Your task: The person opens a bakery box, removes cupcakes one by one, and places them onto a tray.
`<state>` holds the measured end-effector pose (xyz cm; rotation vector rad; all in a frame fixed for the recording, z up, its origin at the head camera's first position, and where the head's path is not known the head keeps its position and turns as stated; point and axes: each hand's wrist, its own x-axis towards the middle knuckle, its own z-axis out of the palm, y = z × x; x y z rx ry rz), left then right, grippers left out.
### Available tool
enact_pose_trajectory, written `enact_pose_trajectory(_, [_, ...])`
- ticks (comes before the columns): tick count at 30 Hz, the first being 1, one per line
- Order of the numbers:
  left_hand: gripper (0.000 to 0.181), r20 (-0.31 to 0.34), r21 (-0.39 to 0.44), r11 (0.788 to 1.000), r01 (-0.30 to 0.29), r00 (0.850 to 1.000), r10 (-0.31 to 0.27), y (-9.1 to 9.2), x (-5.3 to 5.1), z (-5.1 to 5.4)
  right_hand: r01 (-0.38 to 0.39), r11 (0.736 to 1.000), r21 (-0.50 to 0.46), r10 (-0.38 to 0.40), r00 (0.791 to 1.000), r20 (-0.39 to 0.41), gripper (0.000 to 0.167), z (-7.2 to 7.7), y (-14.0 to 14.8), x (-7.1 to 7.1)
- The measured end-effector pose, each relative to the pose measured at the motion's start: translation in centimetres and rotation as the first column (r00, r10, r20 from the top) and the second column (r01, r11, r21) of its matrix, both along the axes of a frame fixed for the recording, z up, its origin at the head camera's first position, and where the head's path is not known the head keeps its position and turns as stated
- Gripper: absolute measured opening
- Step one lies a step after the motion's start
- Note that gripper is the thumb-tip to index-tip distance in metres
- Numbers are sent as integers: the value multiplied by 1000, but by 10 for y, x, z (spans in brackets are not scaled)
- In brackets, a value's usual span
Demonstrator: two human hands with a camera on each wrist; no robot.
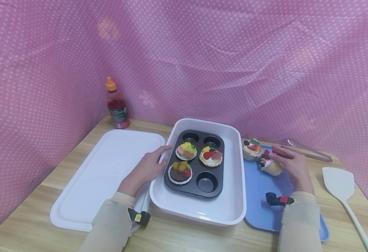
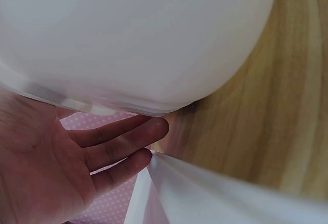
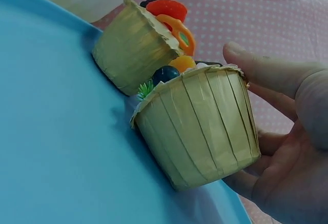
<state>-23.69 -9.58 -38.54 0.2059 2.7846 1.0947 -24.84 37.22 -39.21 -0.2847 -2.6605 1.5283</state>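
Note:
My left hand (image 1: 147, 167) is beside the left wall of the white basin (image 1: 234, 206), its fingers (image 2: 123, 142) straight and close under the rim. Inside the basin lies a dark muffin tin (image 1: 194, 190) with several cups. Three of them hold toy fruit tarts: one yellow and pink (image 1: 186, 151), one with strawberries (image 1: 210, 156), one brown (image 1: 180, 172). My right hand (image 1: 292, 166) has its fingers spread around a toy cupcake (image 3: 197, 126) in a pleated paper cup, tipped on its side on the blue tray (image 1: 261, 206). A second cupcake (image 3: 133, 44) stands upright behind it.
Left of the basin lies a white lidded tray (image 1: 108, 175). A sauce bottle (image 1: 117, 108) stands at the back left. On the right are metal tongs (image 1: 313, 152) and a white spatula (image 1: 338, 182). Pink dotted cloth (image 1: 184, 63) hangs around the wooden table (image 1: 171, 234).

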Motion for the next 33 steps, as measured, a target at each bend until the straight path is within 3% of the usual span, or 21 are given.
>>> enact_pose_trajectory(10, [52, -11, -2, 1000, 3, 1000, -3, 0, 1, 0, -35, 988, -148, 37, 999, 12, 65, 1, 9, 5])
enact_pose_trajectory(18, [52, -8, -2, 1000, 2, 1000, -2, 0, 0, 0, -55, 985, -165, 63, 997, 41, 56, 5, 14, 7])
enact_pose_trajectory(27, [51, -5, -5, 1000, -3, 1000, 3, 0, 0, -1, 75, 956, -284, -46, 993, 108, 49, 11, 18, 11])
enact_pose_trajectory(33, [52, -4, -9, 1000, -4, 1000, 4, 0, 0, -1, 56, 953, -297, -28, 995, 96, 49, 10, 20, 13])
